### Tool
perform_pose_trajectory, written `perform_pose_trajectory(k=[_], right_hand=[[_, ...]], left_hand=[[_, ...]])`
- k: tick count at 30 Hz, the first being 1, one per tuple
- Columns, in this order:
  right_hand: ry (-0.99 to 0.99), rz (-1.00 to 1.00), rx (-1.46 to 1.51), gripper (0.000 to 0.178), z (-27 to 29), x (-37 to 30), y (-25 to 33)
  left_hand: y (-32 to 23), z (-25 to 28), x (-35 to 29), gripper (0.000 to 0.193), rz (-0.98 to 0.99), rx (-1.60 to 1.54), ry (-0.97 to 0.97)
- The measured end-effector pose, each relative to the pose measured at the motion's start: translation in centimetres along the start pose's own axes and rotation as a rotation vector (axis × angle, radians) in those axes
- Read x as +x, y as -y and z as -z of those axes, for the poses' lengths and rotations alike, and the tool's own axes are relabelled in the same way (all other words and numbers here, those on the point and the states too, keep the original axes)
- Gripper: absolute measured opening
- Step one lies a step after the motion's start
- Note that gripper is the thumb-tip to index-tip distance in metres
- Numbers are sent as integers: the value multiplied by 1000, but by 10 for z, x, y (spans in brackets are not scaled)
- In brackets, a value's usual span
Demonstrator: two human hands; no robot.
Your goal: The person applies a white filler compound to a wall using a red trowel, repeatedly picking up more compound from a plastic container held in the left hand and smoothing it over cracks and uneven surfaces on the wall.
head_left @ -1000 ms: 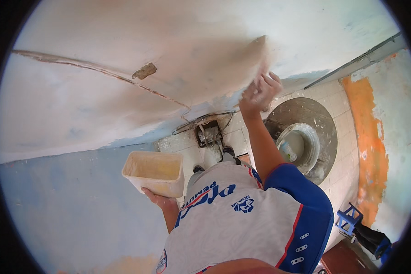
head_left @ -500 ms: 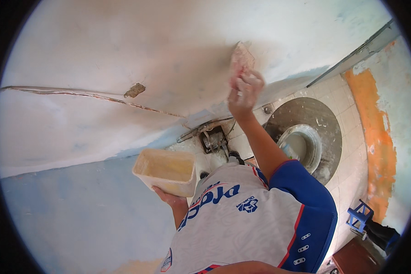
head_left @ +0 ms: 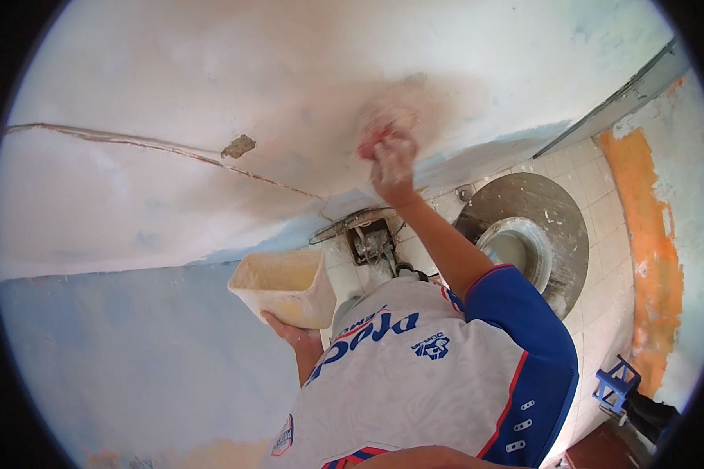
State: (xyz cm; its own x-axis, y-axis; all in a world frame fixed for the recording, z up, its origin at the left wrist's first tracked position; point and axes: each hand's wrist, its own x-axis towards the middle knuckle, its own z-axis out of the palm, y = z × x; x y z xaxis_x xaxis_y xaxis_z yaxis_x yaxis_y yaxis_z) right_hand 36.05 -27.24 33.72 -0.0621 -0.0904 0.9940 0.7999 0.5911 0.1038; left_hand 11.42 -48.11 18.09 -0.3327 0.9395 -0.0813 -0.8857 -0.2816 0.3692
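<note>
Under the tub [head_left: 281,303], the left hand [head_left: 291,333], half-curled, is supporting it, probably to hold its mouth upward. Up and right of the tub, the right hand [head_left: 394,162], closed, is gripping a blurred reddish tool [head_left: 377,139] by the wall [head_left: 172,55].

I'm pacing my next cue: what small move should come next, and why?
Probably a light sweep of the blurred reddish tool across the wall: the right hand has it raised there, and the left hand supports the tub, so neither grip need change. Contact is too blurred to confirm.
</note>
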Motion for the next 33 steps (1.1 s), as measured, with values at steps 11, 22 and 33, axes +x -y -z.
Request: perform_pose_trajectory(k=[11, 22, 33], right_hand=[[-211, -142, -66, 13, 75, -54, 99], [-330, -171, -352, 11, 116, -71, 201], [-150, -93, -228, 20, -2, -145, 386]], left_hand=[[-26, 136, -80, 77, -29, 68, 31], [-124, 248, -119, 76, -26, 26, 66], [-282, 388, -36, 79, -141, -39, 119]])
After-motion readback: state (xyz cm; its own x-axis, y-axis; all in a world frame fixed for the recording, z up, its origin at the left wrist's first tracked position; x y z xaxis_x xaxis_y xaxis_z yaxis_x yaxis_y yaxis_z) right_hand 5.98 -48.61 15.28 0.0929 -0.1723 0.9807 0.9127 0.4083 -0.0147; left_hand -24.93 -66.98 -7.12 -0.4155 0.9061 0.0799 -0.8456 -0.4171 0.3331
